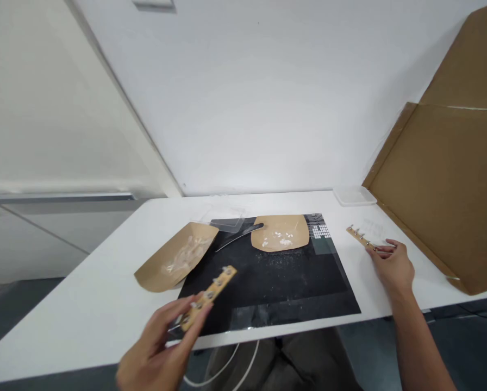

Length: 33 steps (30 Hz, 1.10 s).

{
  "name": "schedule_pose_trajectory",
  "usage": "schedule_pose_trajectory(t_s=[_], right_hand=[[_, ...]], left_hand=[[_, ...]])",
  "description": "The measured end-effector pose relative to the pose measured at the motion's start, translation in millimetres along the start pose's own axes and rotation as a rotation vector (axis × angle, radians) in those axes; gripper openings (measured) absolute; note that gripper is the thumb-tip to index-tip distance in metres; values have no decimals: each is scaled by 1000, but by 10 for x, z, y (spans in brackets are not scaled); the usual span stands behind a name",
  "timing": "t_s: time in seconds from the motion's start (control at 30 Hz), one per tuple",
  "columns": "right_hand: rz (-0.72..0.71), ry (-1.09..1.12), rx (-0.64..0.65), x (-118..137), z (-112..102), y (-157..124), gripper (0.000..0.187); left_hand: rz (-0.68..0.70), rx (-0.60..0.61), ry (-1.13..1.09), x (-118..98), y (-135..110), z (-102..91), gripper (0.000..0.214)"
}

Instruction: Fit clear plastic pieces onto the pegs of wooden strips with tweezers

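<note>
My left hand (162,347) is low at the front edge, fingers pinched on a tan strip with metal pegs (211,293) that it holds above the black mat (284,282). My right hand (392,266) rests on the white table (80,309) to the right of the mat, fingertips closed on the near end of a second tan pegged strip (361,237) that lies on the table.
Two brown paper trays sit at the mat's far side: one (174,258) at the left with clear bits, one (281,232) in the middle with small white pieces. A black tool (239,237) lies between them. Clear plastic lids (354,195) and cardboard sheets (443,184) stand at the right.
</note>
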State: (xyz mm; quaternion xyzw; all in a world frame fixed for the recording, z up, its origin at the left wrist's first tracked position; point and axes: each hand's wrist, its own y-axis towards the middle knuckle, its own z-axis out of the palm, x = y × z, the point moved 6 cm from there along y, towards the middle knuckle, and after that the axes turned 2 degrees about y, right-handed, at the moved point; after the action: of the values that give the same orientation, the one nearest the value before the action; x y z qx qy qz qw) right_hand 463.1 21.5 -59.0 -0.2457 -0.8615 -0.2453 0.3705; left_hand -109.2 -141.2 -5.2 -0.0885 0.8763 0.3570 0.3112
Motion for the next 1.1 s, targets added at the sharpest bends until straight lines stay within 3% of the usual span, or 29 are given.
schedule_pose_trajectory(t_s=[0.1,0.17,0.3,0.4,0.77,0.93,1.1], right_hand=[[-3,-1,1,20,-6,-8,63],[-5,2,6,40,-8,-16,63],[18,-10,6,68,-22,-33,61],[30,-12,1,77,-30,-40,61],[32,-40,8,-64,14,6,68],[17,-45,10,-45,6,2,69],[12,-52,5,-8,-7,-12,65]], left_hand=[[194,126,-137,-518,160,435,21],[327,227,-230,-734,270,702,18],[454,440,-375,-876,391,1129,22],[450,554,-405,-866,378,1324,23],[353,626,-372,-751,261,1441,23],[372,582,-357,-763,269,1392,30],[346,523,-351,-674,243,1293,24]])
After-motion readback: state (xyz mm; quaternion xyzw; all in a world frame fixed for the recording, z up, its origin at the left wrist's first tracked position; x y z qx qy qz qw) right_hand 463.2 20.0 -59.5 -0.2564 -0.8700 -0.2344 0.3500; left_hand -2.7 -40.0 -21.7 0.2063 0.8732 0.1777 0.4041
